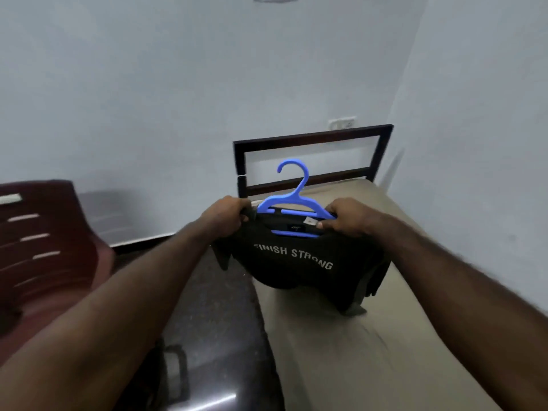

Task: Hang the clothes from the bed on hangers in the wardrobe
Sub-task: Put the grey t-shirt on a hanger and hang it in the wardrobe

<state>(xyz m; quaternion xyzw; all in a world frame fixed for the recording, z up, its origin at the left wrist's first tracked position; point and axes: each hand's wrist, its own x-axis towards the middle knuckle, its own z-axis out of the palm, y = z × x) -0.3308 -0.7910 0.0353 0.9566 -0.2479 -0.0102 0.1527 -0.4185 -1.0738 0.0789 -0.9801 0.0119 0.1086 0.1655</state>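
Both hands, left [226,215] and right [345,216], grip the black T-shirt's [292,262] shoulders around a blue hanger [292,200] above the bed [355,336].

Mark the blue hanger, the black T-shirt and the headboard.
blue hanger [296,198]: head view, where neck meets shoulders.
black T-shirt [284,272]: head view, fabric below the lettering.
headboard [314,137]: head view, top rail.

Both bare forearms reach from the lower corners toward mid-frame. The left hand [226,213] is curled round one shoulder of the black shirt [293,262]; the right hand [348,216] grips the other.
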